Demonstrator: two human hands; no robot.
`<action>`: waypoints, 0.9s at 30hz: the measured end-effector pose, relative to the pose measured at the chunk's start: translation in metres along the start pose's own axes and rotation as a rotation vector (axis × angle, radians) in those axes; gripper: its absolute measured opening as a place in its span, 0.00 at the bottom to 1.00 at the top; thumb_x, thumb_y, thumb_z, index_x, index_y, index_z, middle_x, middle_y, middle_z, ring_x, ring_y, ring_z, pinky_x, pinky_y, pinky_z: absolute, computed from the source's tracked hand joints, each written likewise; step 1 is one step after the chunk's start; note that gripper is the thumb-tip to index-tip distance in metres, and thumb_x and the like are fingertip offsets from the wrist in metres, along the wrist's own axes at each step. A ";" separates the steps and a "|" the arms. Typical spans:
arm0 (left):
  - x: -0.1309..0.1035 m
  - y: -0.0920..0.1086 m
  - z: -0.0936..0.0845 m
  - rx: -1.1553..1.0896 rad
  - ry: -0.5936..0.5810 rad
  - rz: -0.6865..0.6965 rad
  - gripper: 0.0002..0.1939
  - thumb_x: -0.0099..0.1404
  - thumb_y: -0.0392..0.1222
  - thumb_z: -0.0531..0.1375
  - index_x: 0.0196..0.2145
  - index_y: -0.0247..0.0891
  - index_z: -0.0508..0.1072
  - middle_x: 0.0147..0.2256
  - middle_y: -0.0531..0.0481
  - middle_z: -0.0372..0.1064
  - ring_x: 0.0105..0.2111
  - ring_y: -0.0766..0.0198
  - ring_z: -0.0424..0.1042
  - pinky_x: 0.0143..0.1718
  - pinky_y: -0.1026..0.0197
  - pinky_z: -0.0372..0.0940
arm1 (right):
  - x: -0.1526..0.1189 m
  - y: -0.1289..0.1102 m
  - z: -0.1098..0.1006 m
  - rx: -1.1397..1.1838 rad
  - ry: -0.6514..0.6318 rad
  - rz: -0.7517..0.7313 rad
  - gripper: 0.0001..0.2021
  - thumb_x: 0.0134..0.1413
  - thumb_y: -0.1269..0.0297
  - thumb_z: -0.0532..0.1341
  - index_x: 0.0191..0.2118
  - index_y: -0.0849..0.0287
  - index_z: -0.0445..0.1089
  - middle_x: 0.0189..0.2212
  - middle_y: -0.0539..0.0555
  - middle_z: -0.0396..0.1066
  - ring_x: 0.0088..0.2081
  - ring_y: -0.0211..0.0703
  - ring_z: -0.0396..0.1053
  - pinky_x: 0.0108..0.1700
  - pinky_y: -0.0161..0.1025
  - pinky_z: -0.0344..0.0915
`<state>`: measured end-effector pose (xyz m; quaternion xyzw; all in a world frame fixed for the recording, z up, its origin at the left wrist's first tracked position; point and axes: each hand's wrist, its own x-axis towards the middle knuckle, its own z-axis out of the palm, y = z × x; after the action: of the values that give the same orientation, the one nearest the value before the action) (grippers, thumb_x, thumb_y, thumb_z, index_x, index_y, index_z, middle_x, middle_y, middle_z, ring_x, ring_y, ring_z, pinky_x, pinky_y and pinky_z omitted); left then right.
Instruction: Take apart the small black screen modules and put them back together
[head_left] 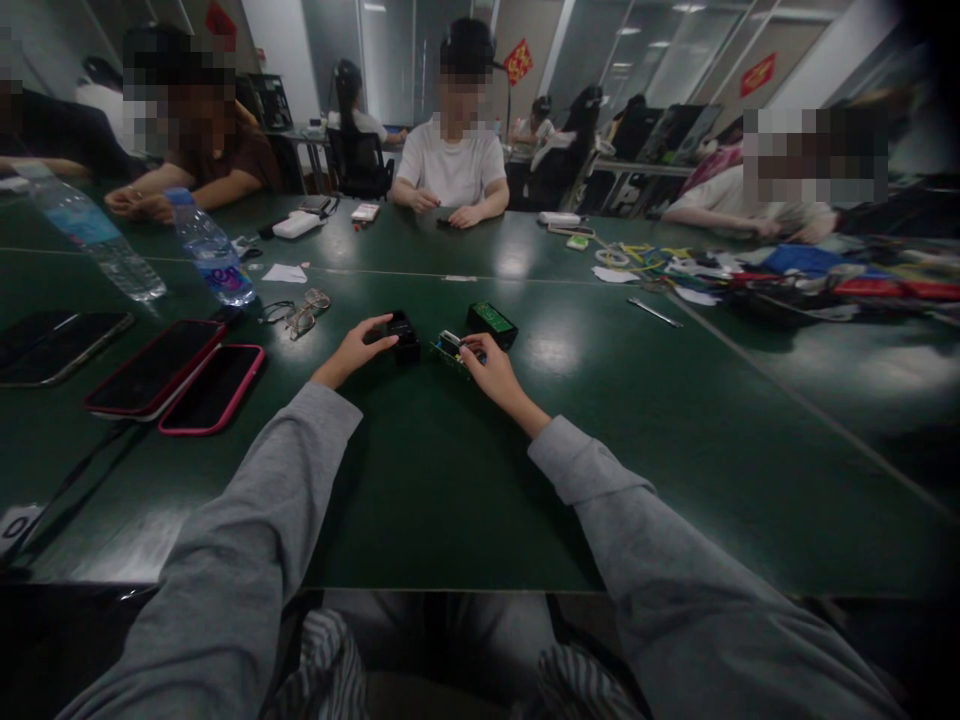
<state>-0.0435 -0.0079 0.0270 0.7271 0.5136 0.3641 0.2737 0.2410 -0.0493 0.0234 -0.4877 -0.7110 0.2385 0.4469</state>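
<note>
- Left hand [363, 348]: fingers curled round a black open-topped box [403, 336]; its inside is too dark to read.
- Right hand [491, 368]: pinches a circuit board [452, 350] between the boxes.
- Second black box [492, 324]: green board showing inside.

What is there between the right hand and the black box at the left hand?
A circuit board, held by the right hand; the head view shows it.
</note>
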 end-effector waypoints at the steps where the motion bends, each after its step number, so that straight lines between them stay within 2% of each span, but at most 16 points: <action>1: 0.000 0.000 0.000 -0.019 0.004 -0.003 0.32 0.63 0.54 0.60 0.62 0.41 0.65 0.61 0.41 0.64 0.57 0.52 0.67 0.58 0.48 0.63 | -0.001 -0.001 0.000 -0.009 -0.003 -0.011 0.13 0.60 0.56 0.58 0.46 0.58 0.66 0.38 0.56 0.73 0.39 0.46 0.72 0.44 0.45 0.68; 4: 0.002 -0.004 0.001 -0.086 0.008 -0.002 0.33 0.60 0.54 0.62 0.61 0.41 0.66 0.61 0.42 0.64 0.58 0.51 0.67 0.59 0.47 0.62 | -0.004 -0.006 0.000 -0.087 -0.012 -0.100 0.13 0.60 0.58 0.58 0.47 0.58 0.65 0.39 0.56 0.72 0.40 0.45 0.71 0.44 0.45 0.68; 9: 0.003 -0.005 0.001 -0.171 0.011 -0.006 0.34 0.57 0.55 0.65 0.59 0.41 0.69 0.61 0.41 0.64 0.57 0.50 0.67 0.60 0.45 0.60 | -0.009 -0.012 0.002 -0.312 0.000 -0.342 0.12 0.59 0.64 0.58 0.48 0.59 0.64 0.44 0.60 0.67 0.46 0.49 0.67 0.49 0.49 0.68; 12: 0.001 -0.002 0.000 -0.192 0.003 -0.025 0.34 0.57 0.55 0.65 0.58 0.41 0.69 0.61 0.42 0.64 0.58 0.49 0.66 0.60 0.44 0.60 | -0.009 -0.014 0.002 -0.373 -0.024 -0.396 0.14 0.58 0.66 0.59 0.49 0.58 0.63 0.45 0.61 0.64 0.48 0.52 0.66 0.50 0.50 0.68; 20: 0.003 -0.005 0.004 -0.288 0.033 -0.016 0.40 0.55 0.53 0.67 0.62 0.38 0.63 0.63 0.37 0.60 0.62 0.48 0.62 0.63 0.43 0.57 | -0.009 -0.007 0.003 -0.314 -0.024 -0.314 0.25 0.56 0.62 0.62 0.57 0.60 0.58 0.50 0.63 0.63 0.50 0.52 0.67 0.52 0.50 0.69; 27: 0.000 -0.002 0.003 -0.280 0.010 -0.037 0.39 0.55 0.53 0.67 0.62 0.40 0.64 0.64 0.38 0.60 0.61 0.48 0.64 0.63 0.42 0.57 | -0.012 -0.011 0.003 -0.344 -0.081 -0.211 0.24 0.57 0.62 0.60 0.58 0.59 0.58 0.48 0.62 0.70 0.47 0.54 0.72 0.48 0.51 0.71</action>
<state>-0.0421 -0.0071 0.0243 0.6703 0.4725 0.4309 0.3765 0.2344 -0.0640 0.0252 -0.4698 -0.8057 0.0847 0.3507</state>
